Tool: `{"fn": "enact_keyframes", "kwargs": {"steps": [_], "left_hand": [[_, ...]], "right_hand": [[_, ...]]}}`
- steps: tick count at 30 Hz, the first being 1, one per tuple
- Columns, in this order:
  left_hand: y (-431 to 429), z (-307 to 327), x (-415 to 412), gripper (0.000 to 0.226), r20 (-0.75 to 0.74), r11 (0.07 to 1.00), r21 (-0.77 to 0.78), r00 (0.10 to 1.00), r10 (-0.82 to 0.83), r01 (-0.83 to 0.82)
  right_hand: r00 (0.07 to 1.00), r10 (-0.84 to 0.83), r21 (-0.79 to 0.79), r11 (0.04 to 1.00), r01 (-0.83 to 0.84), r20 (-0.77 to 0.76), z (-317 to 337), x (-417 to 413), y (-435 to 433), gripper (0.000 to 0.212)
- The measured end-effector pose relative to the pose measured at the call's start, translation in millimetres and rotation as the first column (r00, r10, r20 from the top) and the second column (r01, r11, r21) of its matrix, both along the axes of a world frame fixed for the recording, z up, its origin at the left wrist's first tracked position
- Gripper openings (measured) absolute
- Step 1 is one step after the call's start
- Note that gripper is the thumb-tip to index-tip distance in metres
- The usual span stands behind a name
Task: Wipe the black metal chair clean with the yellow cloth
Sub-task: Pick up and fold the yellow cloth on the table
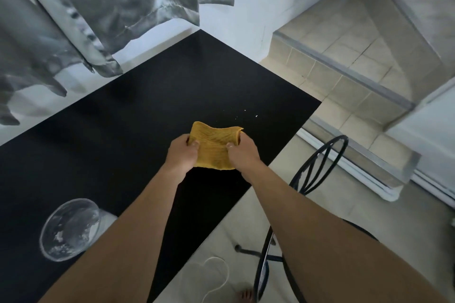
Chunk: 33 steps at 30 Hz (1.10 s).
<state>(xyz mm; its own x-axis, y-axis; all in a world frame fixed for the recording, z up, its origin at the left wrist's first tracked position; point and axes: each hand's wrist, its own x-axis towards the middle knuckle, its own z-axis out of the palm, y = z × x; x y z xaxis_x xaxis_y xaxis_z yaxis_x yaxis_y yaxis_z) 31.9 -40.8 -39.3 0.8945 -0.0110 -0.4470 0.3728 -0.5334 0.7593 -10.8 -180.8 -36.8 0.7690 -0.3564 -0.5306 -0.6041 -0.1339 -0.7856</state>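
Note:
The yellow cloth (214, 145) is stretched between both hands above the right part of a black table (138, 115). My left hand (181, 154) grips its left edge, thumb on top. My right hand (242, 154) grips its right edge the same way. The black metal chair (317, 170) stands on the floor to the right of the table, below my right forearm. Its curved wire back shows near the table's edge. Much of its seat is hidden behind my arm.
A clear glass (71, 229) lies on its side on the table at the lower left. Small white specks (246, 114) dot the table beyond the cloth. Tiled steps (344, 76) rise at the right. A white cord (214, 275) lies on the floor. Grey fabric (73, 19) hangs at the upper left.

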Motion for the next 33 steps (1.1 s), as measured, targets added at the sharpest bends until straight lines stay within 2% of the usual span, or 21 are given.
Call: {"fn": "enact_keyframes", "kwargs": {"steps": [3,7,10,13,18,23,26,29,33], "left_hand": [[-18,25,1,0.022,0.058,0.997,-0.07,0.998,-0.021,0.026],[-45,64,1,0.026,0.083,0.978,-0.206,0.997,-0.004,0.021],[-69,89,-2,0.023,0.126,0.963,-0.262,0.992,-0.029,0.062],[-102,109,-16,0.026,0.141,0.954,-0.274,0.986,-0.086,0.122],[-162,122,-61,0.03,0.195,0.936,-0.208,0.95,-0.244,0.284],[-216,105,-114,0.028,0.268,0.859,-0.22,0.875,-0.403,0.463],[-248,87,-154,0.031,0.28,0.833,-0.165,0.835,-0.474,0.528],[-270,63,-196,0.035,0.24,0.822,-0.151,0.827,-0.508,0.549],[-288,17,-245,0.033,0.092,0.818,-0.272,0.86,-0.502,0.507]], "right_hand": [[0.996,-0.027,0.0,1.0,0.028,0.085,22,-2,-18,0.013],[0.968,-0.202,0.176,0.969,0.175,0.151,58,-5,-42,0.02],[0.932,-0.332,0.324,0.906,0.273,0.143,84,-15,-65,0.043],[0.902,-0.404,0.418,0.853,0.313,0.149,109,-42,-94,0.041],[0.83,-0.537,0.448,0.785,0.428,0.148,125,-105,-144,0.04],[0.743,-0.656,0.446,0.709,0.546,0.132,117,-176,-190,0.032],[0.703,-0.706,0.43,0.664,0.612,0.09,98,-221,-214,0.026],[0.666,-0.745,0.436,0.613,0.659,0.039,76,-267,-232,0.017],[0.65,-0.759,0.464,0.563,0.684,-0.039,32,-318,-248,0.018]]}}
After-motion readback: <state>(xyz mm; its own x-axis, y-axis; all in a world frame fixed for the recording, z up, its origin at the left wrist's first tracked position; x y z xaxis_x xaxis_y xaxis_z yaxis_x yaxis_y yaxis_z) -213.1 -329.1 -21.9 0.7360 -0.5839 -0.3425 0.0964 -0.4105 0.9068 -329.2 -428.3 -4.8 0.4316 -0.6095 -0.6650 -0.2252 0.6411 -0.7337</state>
